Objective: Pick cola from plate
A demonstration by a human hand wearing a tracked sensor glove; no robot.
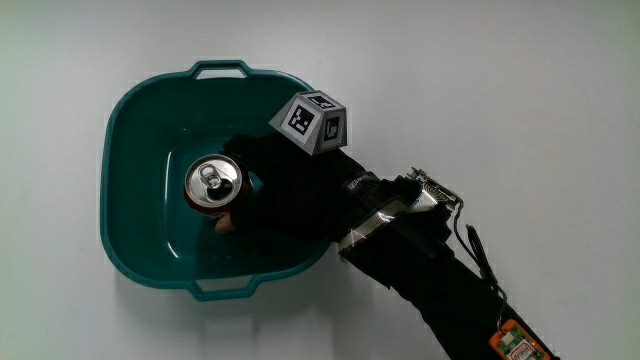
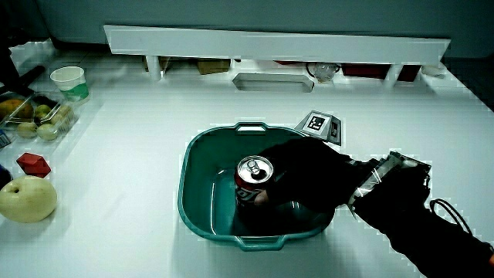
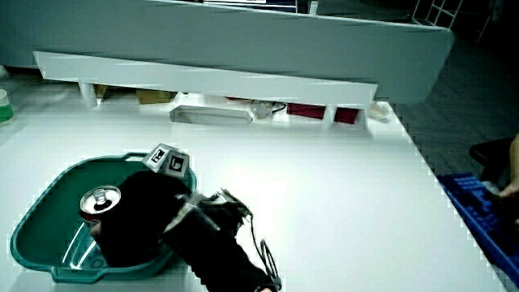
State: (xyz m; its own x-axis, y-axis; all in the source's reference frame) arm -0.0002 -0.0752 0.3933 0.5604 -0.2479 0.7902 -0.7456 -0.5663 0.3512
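A red cola can (image 1: 213, 186) with a silver top stands upright inside a teal basin (image 1: 135, 120) with two handles. The gloved hand (image 1: 262, 190) reaches into the basin and its fingers wrap around the can's side. In both side views the can (image 2: 253, 178) (image 3: 99, 202) stays upright in the basin (image 2: 202, 158) (image 3: 45, 203), with the hand (image 2: 297, 176) (image 3: 136, 212) closed around it. The patterned cube (image 1: 314, 122) sits on the hand's back, above the basin's rim. The forearm (image 1: 440, 270) stretches from the basin toward the person.
In a side view a pale apple (image 2: 25, 198), a red block (image 2: 32, 164), a clear box of fruit (image 2: 35, 117) and a paper cup (image 2: 69, 82) lie along the table's edge. A low white partition (image 2: 270, 42) carries a small tray (image 2: 272, 81) beneath it.
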